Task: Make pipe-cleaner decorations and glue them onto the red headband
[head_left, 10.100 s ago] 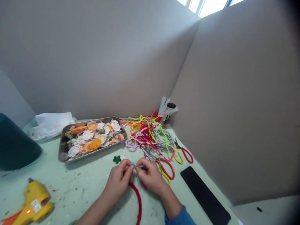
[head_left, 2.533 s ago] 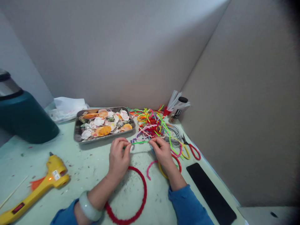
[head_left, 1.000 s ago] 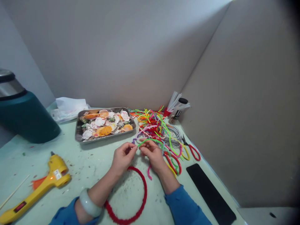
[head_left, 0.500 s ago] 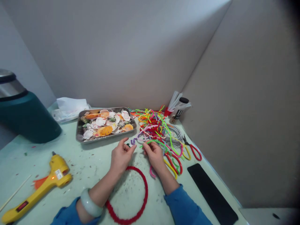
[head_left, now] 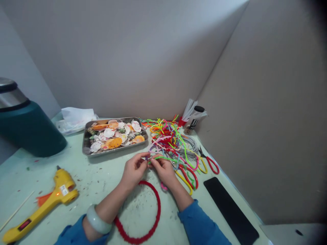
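Note:
My left hand [head_left: 135, 170] and my right hand [head_left: 163, 169] meet fingertip to fingertip above the table, both pinched on a green pipe cleaner [head_left: 163, 158] that trails right toward the tangled pile of coloured pipe cleaners [head_left: 167, 136]. A red fuzzy ring [head_left: 150, 224] lies on the table beneath my wrists. A pink pipe cleaner piece [head_left: 163, 186] peeks out under my right wrist.
A metal tray of shells [head_left: 87, 149] sits behind my hands. A yellow glue gun [head_left: 41, 207] lies at the left with its light on. Red and yellow scissors [head_left: 187, 175], small red scissors [head_left: 211, 163], a black slab [head_left: 230, 211], a dark green container [head_left: 28, 129] and cardboard walls surround the table.
My hands have come back together. The left fingers, apart half a second ago, now pinch the green pipe cleaner beside the right fingers.

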`<state>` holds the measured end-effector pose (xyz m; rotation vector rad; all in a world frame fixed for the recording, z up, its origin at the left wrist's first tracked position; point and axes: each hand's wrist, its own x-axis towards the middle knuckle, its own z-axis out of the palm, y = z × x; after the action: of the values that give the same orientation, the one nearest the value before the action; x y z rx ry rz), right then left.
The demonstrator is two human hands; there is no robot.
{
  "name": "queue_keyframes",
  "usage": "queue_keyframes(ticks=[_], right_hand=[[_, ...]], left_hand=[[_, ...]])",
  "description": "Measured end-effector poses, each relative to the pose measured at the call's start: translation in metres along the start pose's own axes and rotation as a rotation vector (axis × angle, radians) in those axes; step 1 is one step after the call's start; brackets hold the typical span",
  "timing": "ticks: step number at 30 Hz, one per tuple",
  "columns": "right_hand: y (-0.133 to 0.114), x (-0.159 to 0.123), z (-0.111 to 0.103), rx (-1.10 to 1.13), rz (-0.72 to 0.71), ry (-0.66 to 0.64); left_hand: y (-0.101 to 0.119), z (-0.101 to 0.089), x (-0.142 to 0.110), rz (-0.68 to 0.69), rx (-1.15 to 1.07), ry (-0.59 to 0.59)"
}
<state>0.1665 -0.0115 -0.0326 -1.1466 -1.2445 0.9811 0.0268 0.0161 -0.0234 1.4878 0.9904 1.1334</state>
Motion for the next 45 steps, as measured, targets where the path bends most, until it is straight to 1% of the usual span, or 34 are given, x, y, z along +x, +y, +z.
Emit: queue_keyframes(ticks=[1,2,3,5,7,9,12,15,17,18,20,22,23,24,27,32,35,41,45], right_hand=[[0.000,0.000,0.000,-0.021,-0.023,-0.013],[0.001,0.000,0.000,-0.052,-0.046,-0.012],[0.002,0.001,-0.001,-0.085,-0.067,0.006],[0.005,0.003,-0.003,-0.126,-0.090,0.078],[0.007,0.006,-0.005,-0.105,-0.064,0.144],[0.010,0.008,-0.006,-0.057,-0.011,0.159],[0.011,0.008,-0.006,-0.019,0.027,0.146],[0.010,0.007,-0.004,-0.009,0.032,0.147],[0.009,0.007,-0.004,0.007,0.031,0.155],[0.008,0.006,-0.004,0.015,0.030,0.156],[0.006,0.006,-0.004,0.035,0.025,0.153],[0.004,0.005,-0.003,0.051,0.015,0.143],[0.003,0.005,-0.003,0.058,0.009,0.135],[0.002,0.004,-0.003,0.063,0.002,0.126],[-0.001,0.002,-0.002,0.069,-0.008,0.102],[-0.004,0.001,-0.001,0.073,-0.013,0.079],[-0.003,0.001,-0.001,0.087,-0.001,0.068],[0.000,0.000,-0.001,0.088,0.043,0.072],[0.001,0.000,-0.001,0.086,0.048,0.061]], left_hand=[[0.000,0.001,0.000,0.013,-0.008,-0.020],[0.000,0.001,0.001,0.020,-0.011,-0.004],[-0.001,0.000,0.002,0.031,0.002,0.040],[-0.004,-0.006,0.005,0.070,0.093,0.184],[-0.007,-0.013,0.009,0.134,0.282,0.308],[-0.011,-0.019,0.013,0.106,0.439,0.320],[-0.009,-0.023,0.013,0.081,0.521,0.348],[0.000,-0.019,0.007,0.161,0.540,0.442],[0.008,-0.014,0.001,0.276,0.554,0.490],[0.011,-0.012,-0.001,0.333,0.547,0.469],[0.015,-0.007,-0.006,0.413,0.517,0.297],[0.016,-0.004,-0.008,0.423,0.493,0.121],[0.015,-0.002,-0.009,0.409,0.488,0.071],[0.014,-0.001,-0.009,0.392,0.486,0.048],[0.009,0.000,-0.008,0.354,0.497,0.026],[0.004,-0.001,-0.007,0.333,0.534,0.019],[0.005,-0.001,-0.007,0.327,0.530,0.029],[0.010,-0.002,-0.005,0.282,0.431,0.031],[0.008,-0.002,-0.004,0.255,0.433,0.021]])
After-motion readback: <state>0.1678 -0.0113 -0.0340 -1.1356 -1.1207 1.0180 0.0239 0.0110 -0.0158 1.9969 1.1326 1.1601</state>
